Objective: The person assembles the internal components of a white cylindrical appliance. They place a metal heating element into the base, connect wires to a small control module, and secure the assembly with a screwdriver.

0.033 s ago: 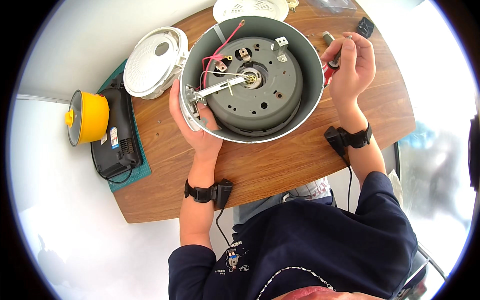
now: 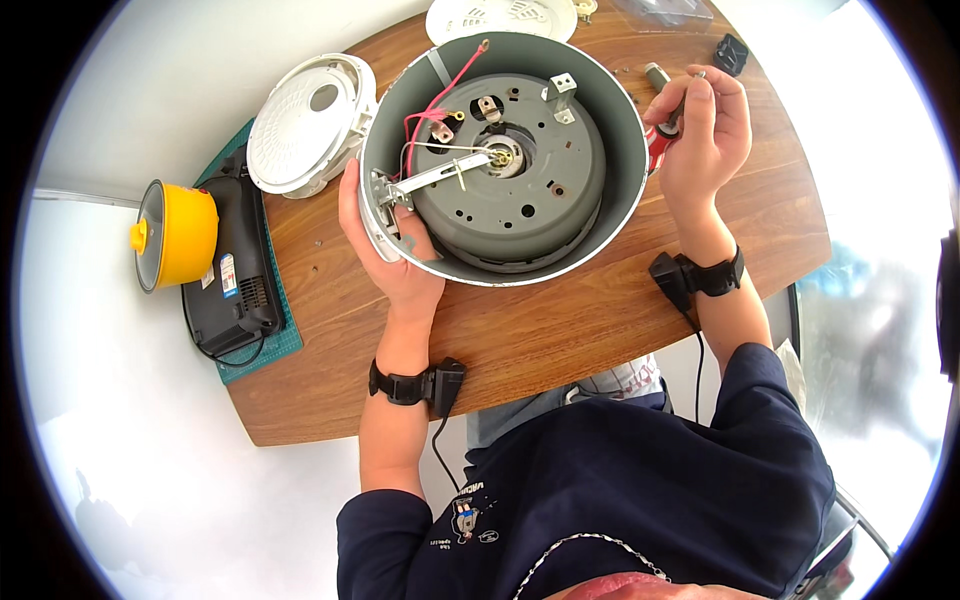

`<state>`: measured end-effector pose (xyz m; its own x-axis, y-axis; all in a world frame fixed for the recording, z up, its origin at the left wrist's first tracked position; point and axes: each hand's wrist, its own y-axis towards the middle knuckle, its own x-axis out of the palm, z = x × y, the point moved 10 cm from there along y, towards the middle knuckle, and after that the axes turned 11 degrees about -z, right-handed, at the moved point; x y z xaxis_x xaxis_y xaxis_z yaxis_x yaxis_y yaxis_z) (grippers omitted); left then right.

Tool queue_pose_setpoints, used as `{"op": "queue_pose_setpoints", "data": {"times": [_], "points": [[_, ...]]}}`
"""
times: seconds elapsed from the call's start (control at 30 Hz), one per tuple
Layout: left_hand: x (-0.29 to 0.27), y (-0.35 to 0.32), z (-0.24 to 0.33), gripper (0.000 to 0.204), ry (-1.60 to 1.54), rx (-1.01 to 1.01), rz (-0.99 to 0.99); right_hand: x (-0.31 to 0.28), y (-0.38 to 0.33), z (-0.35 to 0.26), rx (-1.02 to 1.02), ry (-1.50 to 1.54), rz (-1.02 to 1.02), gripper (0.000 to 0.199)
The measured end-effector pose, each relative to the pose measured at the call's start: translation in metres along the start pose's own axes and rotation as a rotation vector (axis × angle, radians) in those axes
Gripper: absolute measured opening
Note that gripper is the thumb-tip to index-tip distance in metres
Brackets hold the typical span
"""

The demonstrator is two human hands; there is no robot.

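An upturned rice cooker body (image 2: 622, 120) lies on the table with its open underside facing me. Inside sits a round grey metal base (image 2: 545, 180) with a metal lever (image 2: 437, 179) across it, pink wires (image 2: 444, 95) and a small bracket (image 2: 562, 92). My left hand (image 2: 408, 275) grips the body's lower left rim, thumb inside and fingers along the outside. To the right of the body, my right hand (image 2: 712, 135) is closed round a screwdriver (image 2: 658, 147) with a red and black handle. Its tip points up by the thumb; a tiny piece there is too small to name.
White plastic covers (image 2: 300, 125) lean left of the body; another white cover (image 2: 500, 20) lies behind. At the left are a yellow pot (image 2: 185, 235) and a black appliance (image 2: 235, 265) on a green mat (image 2: 290, 335). A black part (image 2: 731, 55) lies at the far right.
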<state>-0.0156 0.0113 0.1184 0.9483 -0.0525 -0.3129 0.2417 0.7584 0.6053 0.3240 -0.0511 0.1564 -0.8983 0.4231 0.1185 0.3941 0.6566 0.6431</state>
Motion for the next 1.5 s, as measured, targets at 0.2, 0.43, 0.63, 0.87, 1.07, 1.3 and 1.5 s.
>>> {"op": "queue_pose_setpoints", "data": {"times": [0.2, 0.43, 0.63, 0.87, 1.07, 1.3, 1.5], "points": [[0.000, 0.000, -0.001, 0.059, -0.034, -0.002, -0.002, -0.009, -0.002, 0.015, 0.025, 0.080, 0.046, 0.010], [0.002, 0.001, 0.002, 0.059, -0.050, -0.007, -0.008, -0.009, -0.002, 0.018, 0.002, 0.072, 0.040, 0.010], [0.001, 0.001, 0.004, 0.059, -0.001, -0.007, -0.013, -0.012, -0.017, 0.037, 0.131, -0.022, -0.039, 0.019], [0.002, 0.002, 0.006, 0.059, -0.005, -0.007, -0.029, -0.011, -0.035, 0.038, 0.214, -0.083, -0.164, 0.035], [0.003, 0.003, 0.009, 0.060, -0.033, 0.010, -0.025, -0.013, -0.042, 0.040, 0.204, -0.231, -0.226, 0.048], [0.004, 0.003, 0.004, 0.061, -0.074, 0.008, -0.005, -0.006, -0.054, 0.037, 0.377, -0.185, -0.237, 0.051], [0.003, 0.002, 0.004, 0.066, -0.079, -0.036, -0.019, -0.013, -0.047, 0.019, 0.242, -0.176, -0.211, 0.049]]}}
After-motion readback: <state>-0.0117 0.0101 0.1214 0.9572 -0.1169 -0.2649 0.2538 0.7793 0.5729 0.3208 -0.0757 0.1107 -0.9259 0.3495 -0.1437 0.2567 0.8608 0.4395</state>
